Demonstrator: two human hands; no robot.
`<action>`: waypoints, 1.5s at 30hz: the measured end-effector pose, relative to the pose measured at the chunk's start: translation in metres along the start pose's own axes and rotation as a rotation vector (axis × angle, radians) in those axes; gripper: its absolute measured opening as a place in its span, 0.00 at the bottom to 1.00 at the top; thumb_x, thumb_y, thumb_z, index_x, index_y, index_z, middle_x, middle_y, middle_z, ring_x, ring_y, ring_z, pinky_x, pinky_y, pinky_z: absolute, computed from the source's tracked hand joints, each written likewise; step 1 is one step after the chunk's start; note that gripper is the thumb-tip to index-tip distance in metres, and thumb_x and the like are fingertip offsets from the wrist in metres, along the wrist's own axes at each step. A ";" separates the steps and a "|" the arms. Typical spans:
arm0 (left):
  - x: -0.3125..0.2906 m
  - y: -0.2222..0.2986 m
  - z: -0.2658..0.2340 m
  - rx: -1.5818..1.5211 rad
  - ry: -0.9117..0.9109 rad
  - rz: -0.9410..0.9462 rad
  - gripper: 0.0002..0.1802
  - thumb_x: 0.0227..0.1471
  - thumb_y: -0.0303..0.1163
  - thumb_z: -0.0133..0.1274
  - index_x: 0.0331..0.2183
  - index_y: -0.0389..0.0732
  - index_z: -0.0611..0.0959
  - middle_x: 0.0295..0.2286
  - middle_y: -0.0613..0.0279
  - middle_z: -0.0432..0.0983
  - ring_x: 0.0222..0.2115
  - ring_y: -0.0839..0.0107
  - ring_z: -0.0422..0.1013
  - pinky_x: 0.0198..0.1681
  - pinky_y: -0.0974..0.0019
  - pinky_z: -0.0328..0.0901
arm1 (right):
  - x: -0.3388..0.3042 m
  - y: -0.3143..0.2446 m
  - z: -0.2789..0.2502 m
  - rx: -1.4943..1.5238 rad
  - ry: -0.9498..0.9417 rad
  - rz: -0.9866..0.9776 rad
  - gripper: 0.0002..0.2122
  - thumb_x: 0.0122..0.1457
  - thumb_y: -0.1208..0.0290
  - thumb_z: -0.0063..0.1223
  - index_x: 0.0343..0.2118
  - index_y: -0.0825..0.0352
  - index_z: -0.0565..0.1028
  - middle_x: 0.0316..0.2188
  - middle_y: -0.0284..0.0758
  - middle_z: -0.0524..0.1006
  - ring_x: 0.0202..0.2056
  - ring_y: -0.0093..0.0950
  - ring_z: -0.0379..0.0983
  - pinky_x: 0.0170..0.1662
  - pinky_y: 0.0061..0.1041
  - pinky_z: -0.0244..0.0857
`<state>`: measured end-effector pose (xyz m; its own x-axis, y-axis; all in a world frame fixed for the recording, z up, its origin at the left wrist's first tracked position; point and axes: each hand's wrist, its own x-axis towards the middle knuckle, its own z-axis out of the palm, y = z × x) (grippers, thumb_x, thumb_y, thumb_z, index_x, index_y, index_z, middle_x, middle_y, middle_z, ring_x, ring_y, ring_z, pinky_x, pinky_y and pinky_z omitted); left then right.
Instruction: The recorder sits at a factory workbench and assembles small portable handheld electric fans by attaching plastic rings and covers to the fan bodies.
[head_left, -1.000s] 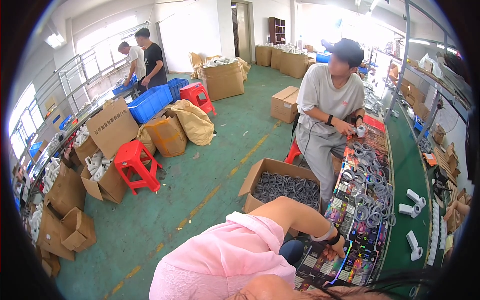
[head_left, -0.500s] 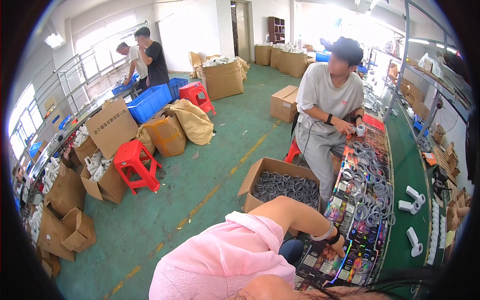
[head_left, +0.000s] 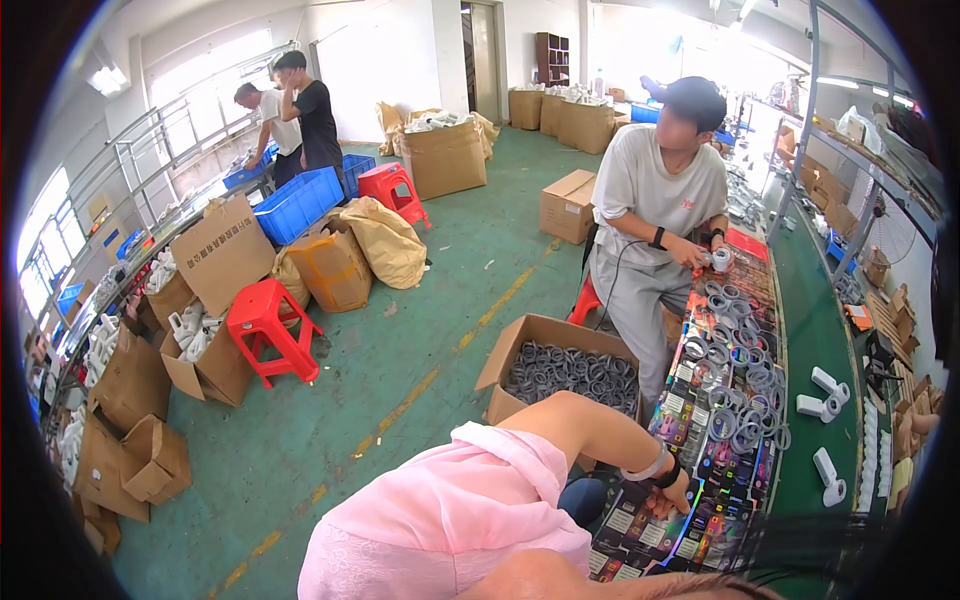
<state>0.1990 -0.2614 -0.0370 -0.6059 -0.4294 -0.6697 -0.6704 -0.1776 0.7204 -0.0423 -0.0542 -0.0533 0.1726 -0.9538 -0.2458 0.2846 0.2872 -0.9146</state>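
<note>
My left hand (head_left: 674, 494), in a dark wristband and a clear-looking bangle, rests on the dark, colourfully printed table covering (head_left: 625, 525). Its fingers point down and are a little apart, with nothing visible in them. Just beyond it lies a heap of grey plastic rings (head_left: 748, 400). An open carton (head_left: 492, 405) full of similar rings stands on the floor by my forearm. My right hand is not in view. Across the rings sits a co-worker in a white shirt (head_left: 655, 190), whose hands hold a small white round part (head_left: 720, 259).
White handled parts with round ends (head_left: 829, 478) lie on the green belt (head_left: 815, 300) at right. Red stools (head_left: 268, 325), cartons (head_left: 210, 365) and a blue crate (head_left: 300, 207) stand on the left of the green floor. Two people work at the far left bench.
My left hand has stayed in place. At the far left, the person in black has shifted slightly to the right. Dark strands at the lower right have moved.
</note>
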 end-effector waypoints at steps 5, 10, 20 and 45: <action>0.005 0.000 0.001 -0.007 0.007 -0.018 0.33 0.57 0.55 0.43 0.27 0.31 0.84 0.24 0.54 0.80 0.18 0.67 0.74 0.23 0.68 0.71 | -0.002 0.004 -0.002 0.032 0.004 -0.068 0.15 0.65 0.61 0.43 0.27 0.68 0.71 0.14 0.31 0.66 0.12 0.19 0.57 0.15 0.20 0.53; 0.001 -0.004 -0.001 -0.034 0.012 -0.003 0.32 0.57 0.55 0.44 0.27 0.32 0.84 0.24 0.54 0.80 0.20 0.66 0.75 0.25 0.66 0.71 | -0.001 -0.007 0.007 -0.008 -0.057 -0.035 0.15 0.65 0.62 0.42 0.26 0.67 0.70 0.13 0.31 0.64 0.12 0.19 0.56 0.15 0.20 0.52; 0.003 -0.002 0.001 -0.001 0.022 -0.005 0.32 0.57 0.54 0.44 0.25 0.33 0.84 0.22 0.56 0.79 0.19 0.67 0.75 0.25 0.66 0.70 | -0.005 -0.014 0.012 -0.063 -0.011 -0.052 0.14 0.66 0.63 0.40 0.26 0.66 0.69 0.14 0.30 0.64 0.13 0.19 0.56 0.16 0.20 0.53; 0.000 0.000 0.001 -0.018 0.018 -0.025 0.32 0.57 0.55 0.44 0.25 0.34 0.84 0.21 0.56 0.78 0.19 0.68 0.73 0.25 0.67 0.69 | -0.001 -0.001 0.001 0.028 -0.003 0.006 0.15 0.65 0.59 0.43 0.30 0.68 0.70 0.17 0.34 0.69 0.13 0.21 0.59 0.15 0.20 0.54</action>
<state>0.1986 -0.2601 -0.0368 -0.5808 -0.4404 -0.6846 -0.6775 -0.2046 0.7065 -0.0416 -0.0534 -0.0513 0.1775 -0.9517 -0.2506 0.3102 0.2958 -0.9035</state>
